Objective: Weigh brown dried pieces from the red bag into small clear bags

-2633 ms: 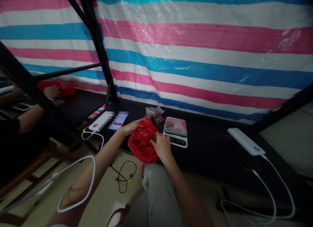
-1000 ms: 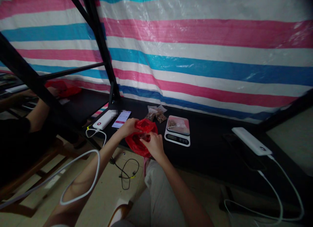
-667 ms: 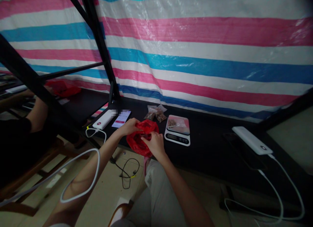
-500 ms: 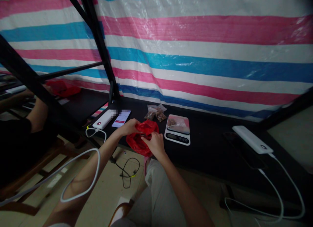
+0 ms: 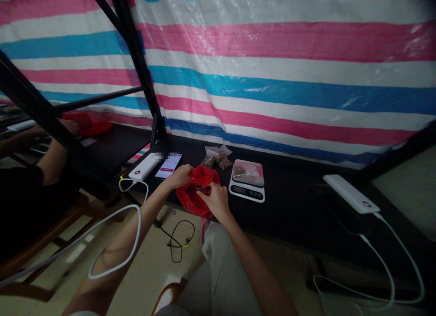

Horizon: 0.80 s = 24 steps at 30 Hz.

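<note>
A crumpled red plastic bag [image 5: 195, 195] sits at the front edge of the dark table [image 5: 293, 202]. My left hand [image 5: 182, 175] grips the bag's upper left rim. My right hand [image 5: 215, 200] pinches its right rim, fingers curled at the opening. What is inside the bag is hidden. A small kitchen scale [image 5: 247, 180] with a clear packet on its plate stands just right of the bag. Two small clear packets of brown bits [image 5: 216, 157] lie behind the bag.
A white power bank [image 5: 143, 167] and a lit phone [image 5: 168, 165] lie left of the bag. Another power bank [image 5: 350, 194] with a white cable lies at the right beside a dark phone [image 5: 334, 209]. A person's arm [image 5: 51, 157] rests at the neighbouring bench, left. Striped tarpaulin [image 5: 272, 71] hangs behind.
The bag has been gathered up and drawn smaller between my hands since the earliest frame. In the last second both hands stay on its rim with only slight shifts.
</note>
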Motion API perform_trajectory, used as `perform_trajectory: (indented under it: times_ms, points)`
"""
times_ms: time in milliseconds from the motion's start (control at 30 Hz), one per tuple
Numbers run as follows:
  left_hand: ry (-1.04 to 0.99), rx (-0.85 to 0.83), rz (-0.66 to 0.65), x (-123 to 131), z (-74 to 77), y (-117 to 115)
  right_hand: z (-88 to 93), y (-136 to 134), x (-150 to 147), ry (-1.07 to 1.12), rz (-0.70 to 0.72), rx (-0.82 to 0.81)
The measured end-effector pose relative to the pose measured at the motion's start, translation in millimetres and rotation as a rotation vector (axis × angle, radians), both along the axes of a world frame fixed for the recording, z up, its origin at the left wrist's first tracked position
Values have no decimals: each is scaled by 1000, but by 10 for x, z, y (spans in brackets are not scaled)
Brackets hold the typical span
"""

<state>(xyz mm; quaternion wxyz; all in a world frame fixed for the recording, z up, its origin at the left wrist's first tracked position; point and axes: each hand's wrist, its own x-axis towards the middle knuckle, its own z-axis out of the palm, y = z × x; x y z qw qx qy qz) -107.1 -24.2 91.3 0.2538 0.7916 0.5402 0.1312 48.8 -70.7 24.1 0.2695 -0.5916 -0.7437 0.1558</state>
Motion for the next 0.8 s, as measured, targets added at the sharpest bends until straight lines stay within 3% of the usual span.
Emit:
perform_trajectory:
  times_ms: [200, 300, 433, 633, 800]
  points:
    - [199, 88, 5, 30, -20, 25, 17, -2, 2, -18, -4, 8]
    - [203, 106, 37, 36, -38, 36, 13, 3, 8, -3, -1, 7]
    - [1, 100, 57, -20, -62, 75, 2, 6, 25, 39, 20, 12]
    - [-380, -88, 129, -336, -152, 69, 64, -5, 101, -3, 89, 7]
    - [-422, -285, 176, -518, -291, -167, 146, 1, 171, -166, 163, 61]
